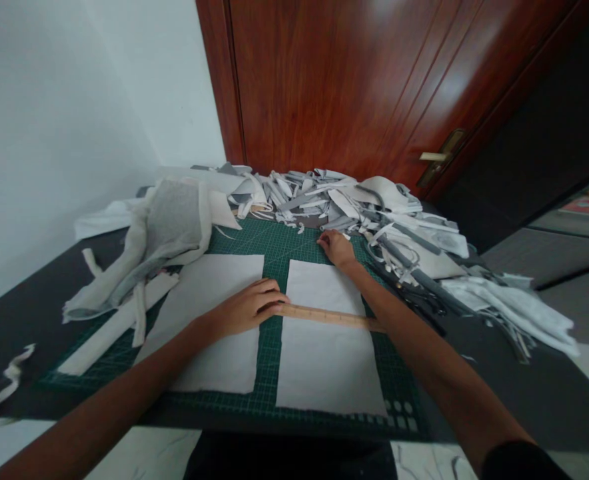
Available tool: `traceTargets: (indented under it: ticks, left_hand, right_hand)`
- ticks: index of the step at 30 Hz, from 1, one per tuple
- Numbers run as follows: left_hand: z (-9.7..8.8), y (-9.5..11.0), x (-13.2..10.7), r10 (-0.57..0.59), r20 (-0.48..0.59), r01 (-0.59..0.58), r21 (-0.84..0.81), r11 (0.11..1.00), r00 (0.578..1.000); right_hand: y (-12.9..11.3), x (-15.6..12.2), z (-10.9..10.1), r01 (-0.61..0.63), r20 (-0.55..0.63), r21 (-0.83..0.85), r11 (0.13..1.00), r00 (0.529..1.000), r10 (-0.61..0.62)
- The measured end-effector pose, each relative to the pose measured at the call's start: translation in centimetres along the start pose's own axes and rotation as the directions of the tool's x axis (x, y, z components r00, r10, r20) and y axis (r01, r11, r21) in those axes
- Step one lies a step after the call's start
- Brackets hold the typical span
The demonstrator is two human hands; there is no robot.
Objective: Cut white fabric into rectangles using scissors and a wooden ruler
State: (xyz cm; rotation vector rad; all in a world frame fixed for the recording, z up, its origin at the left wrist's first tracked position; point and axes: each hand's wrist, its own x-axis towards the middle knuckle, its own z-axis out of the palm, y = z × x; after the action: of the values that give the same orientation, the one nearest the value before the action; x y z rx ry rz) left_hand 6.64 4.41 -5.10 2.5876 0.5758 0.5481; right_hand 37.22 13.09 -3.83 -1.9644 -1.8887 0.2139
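Note:
My left hand grips the left end of a wooden ruler, fingers closed on it. That ruler lies crosswise over the right-hand white fabric piece, and its right end passes under my right forearm. Beneath my left hand and forearm is a second white fabric piece, a gap of mat away from the first. My right hand is at the far part of the green cutting mat, thumb and fingers drawn together; what they hold, if anything, is too small to make out.
Grey and white fabric scraps are heaped along the back and right of the dark table. A crumpled light cloth and white strips lie at left. Behind stand a wooden door and a white wall.

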Motion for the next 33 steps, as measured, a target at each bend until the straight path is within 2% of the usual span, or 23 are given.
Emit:
traceTargets:
  ticks: [5, 9, 14, 18, 20, 23, 26, 33]
  left_hand:
    - [0.0, 0.4, -0.1, 0.017, 0.035, -0.016, -0.029, 0.999, 0.999]
    - [-0.1, 0.0, 0.1, 0.051, 0.056, -0.046, -0.073, 0.996, 0.997]
    - [-0.1, -0.7, 0.2, 0.078, 0.073, -0.068, -0.129, 0.989, 0.994]
    - [-0.3, -1.0, 0.3, 0.096, 0.076, -0.083, -0.153, 0.985, 0.992]
    - [-0.3, -1.1, 0.4, 0.102, 0.076, -0.09, -0.152, 0.984, 0.992]
    - [-0.3, -1.0, 0.4, 0.106, 0.072, -0.093, -0.161, 0.983, 0.992]
    - [-0.3, -1.1, 0.4, 0.098, 0.07, -0.083, -0.196, 0.977, 0.993]
    - [-0.7, -1.1, 0.4, 0.123, 0.086, -0.104, -0.199, 0.974, 0.989]
  right_hand:
    - [0.8, 0.2, -0.6, 0.007, 0.008, 0.086, 0.996, 1.0, -0.007]
    - [1.8, -1.6, -2.1, 0.053, -0.012, 0.201, 0.978, 0.999, -0.051]
    - [1.5, -7.7, -4.0, 0.134, 0.004, 0.356, 0.925, 0.989, -0.145]
    - [-1.5, -13.5, -3.7, 0.235, 0.103, 0.587, 0.774, 0.928, -0.359]
    - [-3.3, -15.5, -2.7, 0.267, 0.132, 0.596, 0.757, 0.897, -0.421]
    - [-5.2, -16.9, -1.1, 0.386, 0.06, 0.561, 0.733, 0.864, -0.501]
    - [-6.1, -17.2, 0.0, 0.485, 0.01, 0.475, 0.734, 0.831, -0.556]
    - [-7.2, -17.3, 0.6, 0.515, -0.007, 0.387, 0.765, 0.831, -0.557]
